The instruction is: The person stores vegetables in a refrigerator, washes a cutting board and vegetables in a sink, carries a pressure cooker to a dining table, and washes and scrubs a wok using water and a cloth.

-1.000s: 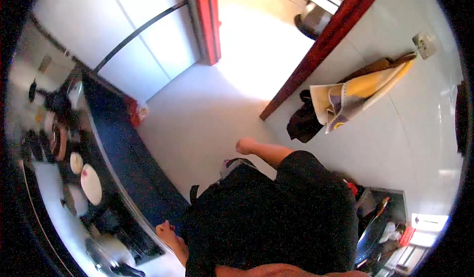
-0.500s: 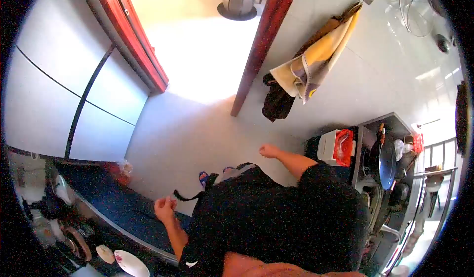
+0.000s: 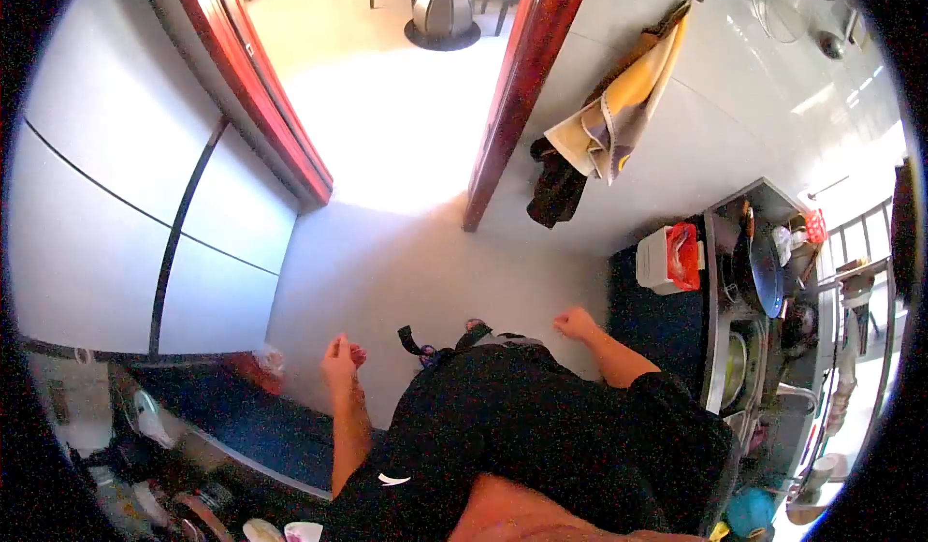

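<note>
My left hand (image 3: 343, 360) hangs in the air beside my body, above the pale floor, with its fingers curled in. No object shows in it. On the other side, my right hand (image 3: 577, 323) is held out with the fingers folded into a loose fist, and nothing can be seen in that one either. Neither hand touches anything. Closest to the right hand stands a white bin (image 3: 654, 260) lined with a red bag (image 3: 684, 257). Nearest the left hand is the dark cabinet front (image 3: 232, 416) under the left counter.
Ahead, a red-framed doorway (image 3: 517, 87) opens to a bright room with a pedestal table (image 3: 445, 15). A yellow and grey towel (image 3: 619, 121) hangs on the right wall. A wok (image 3: 764, 276) sits on the right counter. White panels (image 3: 87, 242) line the left side.
The view has shifted, and the doorway table shows more fully. My left hand has risen in the picture; my right hand sits lower and farther right. Both remain without a visible object.
</note>
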Action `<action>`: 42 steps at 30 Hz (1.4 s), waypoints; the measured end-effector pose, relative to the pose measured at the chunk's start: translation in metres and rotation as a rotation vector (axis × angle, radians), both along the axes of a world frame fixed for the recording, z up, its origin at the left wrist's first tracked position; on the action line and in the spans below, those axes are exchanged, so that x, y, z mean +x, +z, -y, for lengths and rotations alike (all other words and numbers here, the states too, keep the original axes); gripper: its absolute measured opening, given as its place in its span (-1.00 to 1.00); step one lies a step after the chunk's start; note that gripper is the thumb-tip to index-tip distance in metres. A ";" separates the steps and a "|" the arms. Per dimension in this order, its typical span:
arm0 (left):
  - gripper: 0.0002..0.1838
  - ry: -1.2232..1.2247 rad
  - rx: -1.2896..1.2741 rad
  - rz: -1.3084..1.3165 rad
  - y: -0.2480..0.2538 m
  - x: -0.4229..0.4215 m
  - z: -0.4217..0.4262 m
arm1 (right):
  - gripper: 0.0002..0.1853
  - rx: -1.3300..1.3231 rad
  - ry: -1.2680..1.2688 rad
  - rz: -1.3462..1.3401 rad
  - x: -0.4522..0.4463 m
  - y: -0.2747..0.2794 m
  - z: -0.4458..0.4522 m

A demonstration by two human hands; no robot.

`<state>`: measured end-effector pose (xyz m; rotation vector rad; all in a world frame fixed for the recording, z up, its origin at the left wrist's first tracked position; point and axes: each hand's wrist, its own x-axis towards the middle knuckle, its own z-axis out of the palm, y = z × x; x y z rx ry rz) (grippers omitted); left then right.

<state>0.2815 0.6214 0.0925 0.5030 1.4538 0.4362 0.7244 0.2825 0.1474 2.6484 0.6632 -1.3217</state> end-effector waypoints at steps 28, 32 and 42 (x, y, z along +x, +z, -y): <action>-0.81 0.066 0.102 0.115 -0.124 0.000 -0.087 | -0.69 0.086 0.117 0.205 0.013 -0.051 -0.112; -0.79 0.030 0.156 -0.005 -0.156 0.024 -0.105 | -0.68 0.291 -0.085 0.460 0.044 0.014 -0.129; -0.82 -0.332 0.116 0.142 -0.098 0.154 -0.176 | -0.70 0.918 -0.308 1.333 0.215 0.211 -0.178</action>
